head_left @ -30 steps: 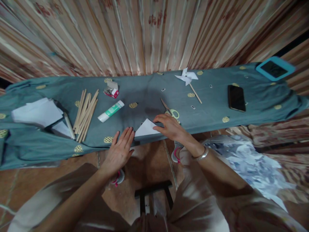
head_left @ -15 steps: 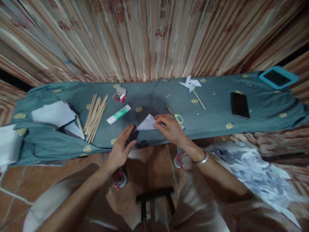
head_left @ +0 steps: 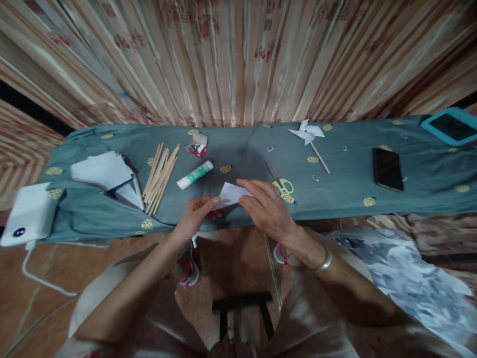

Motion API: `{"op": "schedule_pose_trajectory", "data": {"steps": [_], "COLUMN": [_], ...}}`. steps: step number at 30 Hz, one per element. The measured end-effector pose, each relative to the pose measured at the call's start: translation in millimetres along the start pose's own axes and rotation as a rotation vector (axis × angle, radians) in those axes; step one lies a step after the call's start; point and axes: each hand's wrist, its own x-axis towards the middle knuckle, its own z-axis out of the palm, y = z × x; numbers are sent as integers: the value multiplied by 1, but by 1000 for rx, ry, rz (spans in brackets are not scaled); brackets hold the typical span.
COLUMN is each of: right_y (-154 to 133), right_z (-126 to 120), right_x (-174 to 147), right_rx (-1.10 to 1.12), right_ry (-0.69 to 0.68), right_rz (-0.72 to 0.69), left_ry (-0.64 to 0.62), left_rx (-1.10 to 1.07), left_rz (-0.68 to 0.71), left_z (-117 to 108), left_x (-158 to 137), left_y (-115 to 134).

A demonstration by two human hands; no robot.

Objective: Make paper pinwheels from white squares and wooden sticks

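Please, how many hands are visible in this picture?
2. The left hand pinches the left end of the folded white paper; the right hand holds its right end. Some fingers are partly hidden, but no other hand shows.

White paper (head_left: 230, 194) in my grip, yellow pineapples (head_left: 225, 169) all over a grey-teal cloth (head_left: 246, 149)
So, colour rundown: the pineapples have dark specks, and the curtain (head_left: 223, 64) is beige with brownish stripes plus little rusty-red motifs. My glue stick (head_left: 196, 174) is white with a green label, the small box (head_left: 201, 149) is red and white, and the sticks (head_left: 162, 179) are plain pale tan. Scissors (head_left: 286, 186) have light green handles, pinwheel (head_left: 306, 133) is white on a tan stem, phone (head_left: 388, 169) is black, tablet (head_left: 430, 123) has a bright blue frame round a dark screen. My bracelet (head_left: 326, 260) is silver, floor tiles (head_left: 227, 263) are orangey brown.
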Motion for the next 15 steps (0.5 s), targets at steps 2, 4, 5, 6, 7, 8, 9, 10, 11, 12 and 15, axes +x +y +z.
{"op": "schedule_pose_trajectory", "data": {"steps": [2, 4, 5, 6, 7, 8, 9, 10, 11, 12, 15], "right_y": [-1, -3, -3, -3, -3, -3, -3, -3, -3, -3, -2], "right_z": [-3, -5, -5, -5, -5, -5, -5, -5, -5, -6, -6], "right_x": [0, -1, -1, -1, -1, -1, -1, 0, 1, 1, 4], "right_rx": [2, 35, 55, 74, 91, 105, 119, 136, 156, 180, 261], "right_ry": [-33, -62, -67, -69, -66, -63, -58, -52, -46, -38, 17], "right_rz": [9, 32, 45, 57, 68, 79, 91, 105, 122, 143, 244], "left_ry": [-1, 8, 19, 33, 51, 74, 97, 118, 136, 153, 191], "left_rx": [-33, -79, -101, -123, -148, -178, -211, -246, -279, -308, -348], "left_rz": [-6, -13, -13, -11, -8, -8, -12, -17, -23, -27, -2], "left_z": [0, -1, -1, -2, -2, -2, -2, -2, -2, -1, 1], "left_x": [1, 3, 4, 4, 5, 6, 7, 7, 8, 8, 10], "left_y": [-1, -2, -2, -2, -1, 0, 1, 2, 3, 4, 6]}}
